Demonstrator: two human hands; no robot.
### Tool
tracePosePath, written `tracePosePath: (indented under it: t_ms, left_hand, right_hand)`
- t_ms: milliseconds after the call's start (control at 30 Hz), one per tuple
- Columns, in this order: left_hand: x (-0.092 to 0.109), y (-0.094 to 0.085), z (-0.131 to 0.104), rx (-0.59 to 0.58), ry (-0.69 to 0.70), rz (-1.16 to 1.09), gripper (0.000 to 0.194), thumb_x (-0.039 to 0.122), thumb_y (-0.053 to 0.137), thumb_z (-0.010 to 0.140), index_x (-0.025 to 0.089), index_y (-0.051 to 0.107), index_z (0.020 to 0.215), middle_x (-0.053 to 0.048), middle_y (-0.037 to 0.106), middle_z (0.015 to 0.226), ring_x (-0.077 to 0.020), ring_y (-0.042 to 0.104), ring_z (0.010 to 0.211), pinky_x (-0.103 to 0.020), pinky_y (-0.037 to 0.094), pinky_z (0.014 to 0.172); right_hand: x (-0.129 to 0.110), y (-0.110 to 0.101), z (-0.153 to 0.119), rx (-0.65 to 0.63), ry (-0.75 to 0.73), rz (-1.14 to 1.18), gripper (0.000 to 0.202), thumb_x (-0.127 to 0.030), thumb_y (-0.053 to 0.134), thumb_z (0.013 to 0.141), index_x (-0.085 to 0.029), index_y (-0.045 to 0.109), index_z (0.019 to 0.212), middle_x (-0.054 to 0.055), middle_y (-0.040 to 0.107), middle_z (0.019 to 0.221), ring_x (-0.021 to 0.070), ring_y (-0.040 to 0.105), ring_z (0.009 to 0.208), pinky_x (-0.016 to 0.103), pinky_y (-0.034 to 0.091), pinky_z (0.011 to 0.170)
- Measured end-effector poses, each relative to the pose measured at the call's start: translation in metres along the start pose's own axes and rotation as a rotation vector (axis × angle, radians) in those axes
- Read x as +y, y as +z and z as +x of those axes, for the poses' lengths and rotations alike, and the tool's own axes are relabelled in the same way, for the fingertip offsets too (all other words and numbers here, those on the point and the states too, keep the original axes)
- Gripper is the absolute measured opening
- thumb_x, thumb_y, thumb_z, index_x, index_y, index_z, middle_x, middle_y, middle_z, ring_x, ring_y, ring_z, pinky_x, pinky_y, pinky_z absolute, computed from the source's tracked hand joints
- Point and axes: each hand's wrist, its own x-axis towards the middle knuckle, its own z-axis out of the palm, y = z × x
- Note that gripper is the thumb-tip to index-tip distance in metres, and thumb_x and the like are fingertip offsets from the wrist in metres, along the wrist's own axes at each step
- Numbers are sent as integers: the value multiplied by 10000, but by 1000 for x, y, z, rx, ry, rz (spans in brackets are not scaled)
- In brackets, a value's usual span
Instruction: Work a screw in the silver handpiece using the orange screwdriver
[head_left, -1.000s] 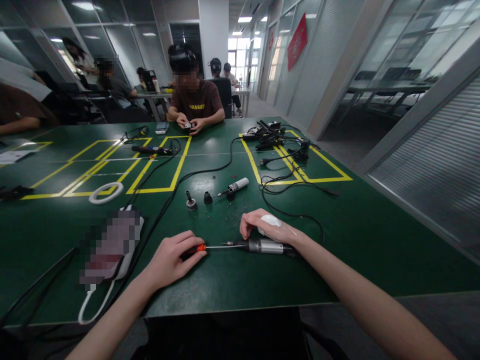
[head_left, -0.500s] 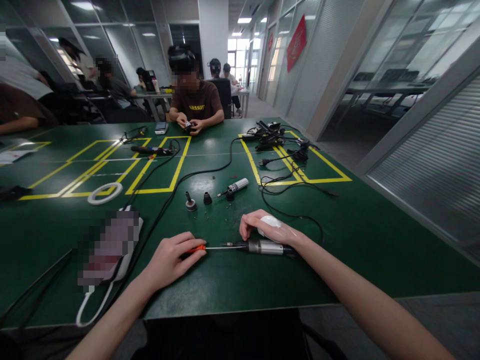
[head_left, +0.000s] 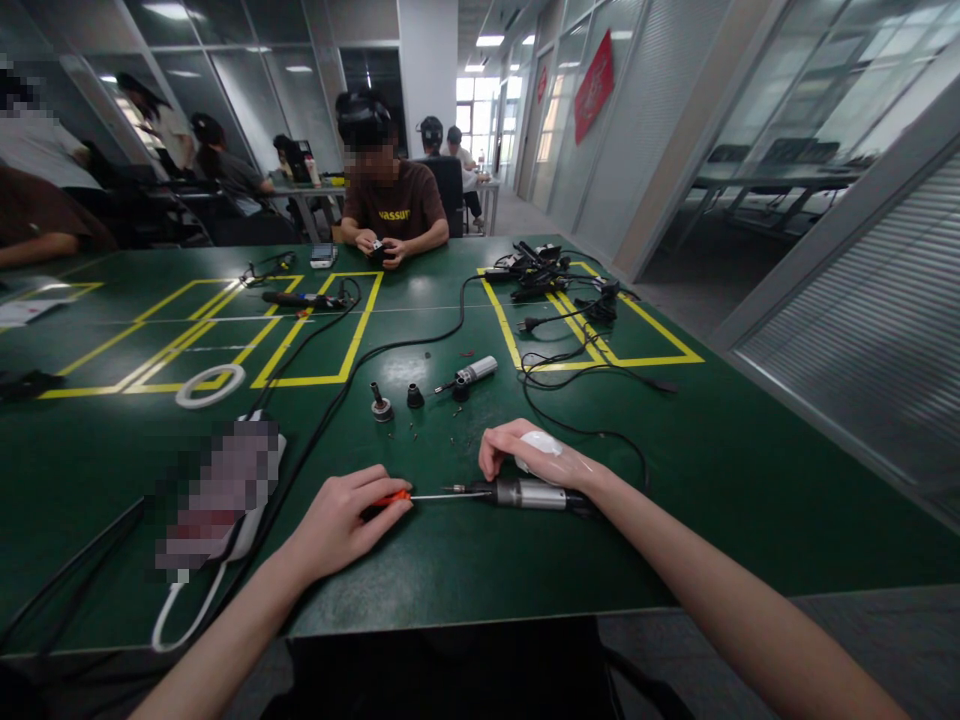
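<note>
My left hand [head_left: 352, 512] is closed around the orange handle of a screwdriver [head_left: 442, 497], its fingers and thumb pinching from both sides. The metal shaft points right, and its end meets or overlaps the narrow dark nose of a silver-and-black cylindrical tool [head_left: 532, 494] lying on the table. My right hand [head_left: 525, 450] hovers or rests just behind that tool, fingers curled in, with a white patch on the hand. What its fingertips hold, if anything, is hidden. Beyond the hands lie a round metal-and-black part [head_left: 382, 407], a black cone-shaped part [head_left: 415, 397] and a silver cylinder [head_left: 477, 371].
Several tiny screws [head_left: 411, 430] are scattered behind my hands. A phone-like blurred object [head_left: 221, 490] with a white cable lies left, near a tape ring [head_left: 210, 386]. Black cables [head_left: 352, 375] cross the green table [head_left: 420, 590]. A tool pile [head_left: 532, 265] and a seated person [head_left: 394, 205] are opposite.
My hands, the screwdriver and the cylindrical tool show no visible movement. At the far left, a standing person's head has come into view. The person opposite has slightly turned a small object.
</note>
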Motion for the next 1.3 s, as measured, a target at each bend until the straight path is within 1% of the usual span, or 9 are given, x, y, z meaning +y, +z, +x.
tracePosePath:
  t_ms: [133,233,300,500,733,1000,1300]
  left_hand:
    - [2,0,-1,9,-8,-20,193,315,635,1006,182,735,1104,-27,725,845,-148,702,697,-226,521,661]
    - [1,0,-1,15,-5,-34,121,284,634,999,186,700,1024,-14,712,821,-146,690,688,-229,512,664]
    - [0,0,-1,20,6,-28,110,274,626,1012,191,695,993,-10,707,809,-142,686,686,-225,501,656]
    - [-1,0,0,57,62,-1,161,291,605,1055,182,724,1039,-30,730,843,-142,702,710,-214,514,660]
    - [-2,-1,-1,52,51,13,216,314,594,1069,177,761,1063,-48,753,867,-147,718,719,-216,541,657]
    - [-2,0,-1,59,70,49,311,373,537,1109,173,772,1072,-47,753,856,-139,722,709,-210,531,642]
    - [-3,2,0,55,68,51,308,339,530,1108,172,786,1069,-37,741,822,-132,705,677,-204,510,620]
  right_hand:
    - [2,0,1,-2,-7,-2,756,-831,502,934,-144,693,684,74,692,721,181,633,711,324,542,781]
    - [2,0,1,0,-6,-3,754,-832,502,932,-146,695,684,74,694,724,184,636,718,327,544,786]
    - [1,0,1,-2,-6,-5,747,-825,501,938,-150,694,682,73,694,725,185,637,721,329,544,791]
    - [0,1,0,-1,-5,-5,731,-802,504,951,-146,689,686,80,693,732,185,636,725,332,544,800]
    - [1,1,1,-4,-7,-1,738,-808,501,949,-145,694,688,78,695,728,184,636,715,331,545,789]
    - [2,0,0,-9,-2,-8,748,-825,495,941,-151,694,687,76,706,733,184,638,719,329,540,787]
    - [2,1,1,4,-2,-1,751,-831,505,931,-148,693,682,77,699,726,183,635,712,331,542,786]
